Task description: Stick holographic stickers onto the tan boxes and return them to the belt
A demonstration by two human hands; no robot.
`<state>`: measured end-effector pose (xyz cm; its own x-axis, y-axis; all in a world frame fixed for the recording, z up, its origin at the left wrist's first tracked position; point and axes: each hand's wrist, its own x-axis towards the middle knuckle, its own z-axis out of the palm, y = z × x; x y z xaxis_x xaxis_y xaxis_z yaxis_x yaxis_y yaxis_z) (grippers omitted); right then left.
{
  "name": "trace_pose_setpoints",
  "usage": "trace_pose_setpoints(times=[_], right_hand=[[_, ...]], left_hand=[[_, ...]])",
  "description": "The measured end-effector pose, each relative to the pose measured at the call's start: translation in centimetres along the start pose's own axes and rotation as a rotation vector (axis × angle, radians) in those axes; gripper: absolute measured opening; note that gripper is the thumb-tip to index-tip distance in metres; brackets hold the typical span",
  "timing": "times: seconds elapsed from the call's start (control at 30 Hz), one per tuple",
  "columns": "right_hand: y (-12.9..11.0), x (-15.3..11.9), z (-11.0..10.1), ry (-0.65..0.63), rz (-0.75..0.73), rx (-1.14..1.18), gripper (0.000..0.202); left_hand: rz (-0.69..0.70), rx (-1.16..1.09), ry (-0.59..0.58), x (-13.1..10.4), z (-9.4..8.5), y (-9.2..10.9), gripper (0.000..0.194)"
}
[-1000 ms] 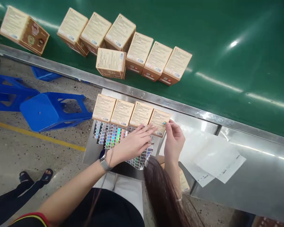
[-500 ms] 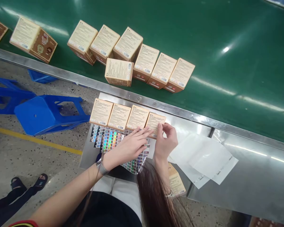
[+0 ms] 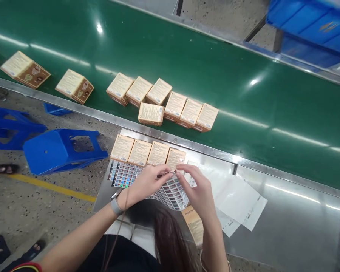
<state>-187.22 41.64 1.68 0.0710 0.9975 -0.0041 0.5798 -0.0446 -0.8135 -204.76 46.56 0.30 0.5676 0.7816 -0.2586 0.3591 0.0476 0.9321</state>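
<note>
A shiny silver sheet of small stickers (image 3: 172, 194) curves up in front of me. My left hand (image 3: 149, 183) is closed, thumb and forefinger pinching the sheet's upper edge. My right hand (image 3: 198, 187) meets it there, its thumb and forefinger together at the same edge; whether a single sticker is between them is too small to tell. Just beyond my fingertips stands a small cardboard box (image 3: 176, 156), the rightmost in a row with another box (image 3: 158, 153) and more to the left. Further sticker sheets (image 3: 123, 174) lie flat under my left hand's side.
Beyond a metal rail (image 3: 209, 151) runs a green conveyor belt (image 3: 272, 151) carrying several boxes (image 3: 174, 105). White plastic sheets (image 3: 240, 200) lie on the steel table (image 3: 294, 223) at right. Another box (image 3: 195, 226) is beside my right forearm. Blue stools (image 3: 49, 151) and someone's feet (image 3: 7, 169) are at left.
Both hands have drawn back from the rightmost box in the near row to the sticker sheet's edge, which now lifts and bends. The camera view has shifted, and another person's foot shows at left.
</note>
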Motion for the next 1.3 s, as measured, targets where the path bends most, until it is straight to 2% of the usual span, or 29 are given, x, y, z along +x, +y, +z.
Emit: trace_pose_setpoints(times=[0.13, 0.3, 0.57, 0.67, 0.73, 0.8, 0.87, 0.93, 1.0, 1.1, 1.3], right_hand=[[-0.6, 0.8, -0.6, 0.074, -0.117, -0.056, 0.008], [0.0, 2.3, -1.8, 0.169, -0.215, -0.149, 0.009], [2.0, 4.6, -4.5, 0.206, -0.196, -0.178, 0.01], [3.8, 5.6, -6.3, 0.241, -0.094, -0.053, 0.008], [5.8, 7.0, -7.5, 0.363, 0.057, 0.083, 0.011], [8.5, 8.9, -8.3, 0.529, 0.218, 0.253, 0.017], [11.3, 11.1, -8.5, 0.641, 0.332, 0.421, 0.024], [13.6, 13.0, -8.3, 0.687, 0.387, 0.531, 0.032], [15.1, 14.2, -7.9, 0.718, 0.409, 0.574, 0.035], [15.9, 14.9, -7.6, 0.752, 0.408, 0.544, 0.036], [15.9, 14.7, -7.9, 0.832, 0.404, 0.465, 0.035]], left_hand=[[0.03, 0.053, 0.007, 1.2, -0.2, 1.4, 0.021], [0.042, 0.082, -0.03, 3.4, 0.1, 2.6, 0.023], [-0.015, 0.095, -0.044, 8.0, 2.1, 3.6, 0.018], [-0.04, 0.108, -0.069, 9.6, 2.5, 4.3, 0.017], [-0.01, 0.15, -0.119, 10.9, 2.7, 4.9, 0.017], [0.106, 0.231, -0.176, 12.6, 3.3, 5.3, 0.016], [0.282, 0.347, -0.22, 14.6, 4.2, 5.4, 0.015], [0.411, 0.472, -0.236, 16.7, 5.4, 5.0, 0.016], [0.439, 0.582, -0.25, 18.4, 6.6, 4.5, 0.015], [0.426, 0.679, -0.272, 20.0, 7.9, 3.8, 0.013], [0.426, 0.728, -0.279, 20.6, 9.2, 3.9, 0.013]])
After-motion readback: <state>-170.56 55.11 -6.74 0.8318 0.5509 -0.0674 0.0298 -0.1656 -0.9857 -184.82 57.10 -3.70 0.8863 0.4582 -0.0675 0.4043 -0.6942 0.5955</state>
